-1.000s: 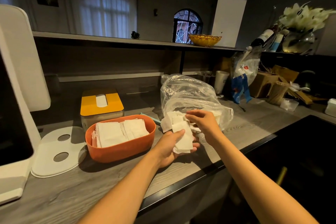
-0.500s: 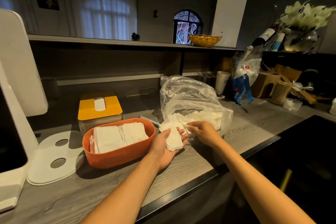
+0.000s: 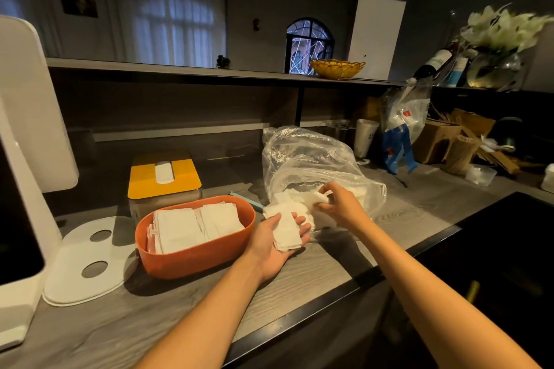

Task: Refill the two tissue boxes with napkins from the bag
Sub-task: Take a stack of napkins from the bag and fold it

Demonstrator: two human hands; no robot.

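— Where are your hands?

— Apart, both at the mouth of the clear plastic bag (image 3: 311, 165). My left hand (image 3: 277, 244) lies palm up just right of the orange tissue box (image 3: 192, 257), fingers fairly straight, with a small stack of white napkins (image 3: 286, 232) lying across the palm and fingers. My right hand (image 3: 337, 204) is at the bag's opening, fingers curled and pinching a folded napkin (image 3: 319, 199) from the loose pile there.

— And the two boxes?

— The orange one sits open on the desk (image 3: 314, 275), near me, holding two rows of folded napkins packed side by side. Its white lid (image 3: 87, 260), the flat one with two round holes, lies on the desk just to its left. The second box, the one with the yellow lid (image 3: 163, 177), stands right behind the orange one, closed, with a white napkin poking up through the slot.

— What about the bag?

— It slumps on the desk to the right of the boxes, its mouth facing me, more napkins showing through the plastic.

— Anything else near?

— A white device (image 3: 27, 135) on the far left, a paper cup (image 3: 365, 138) behind the bag, and a yellow woven basket (image 3: 337, 68) up on the shelf.
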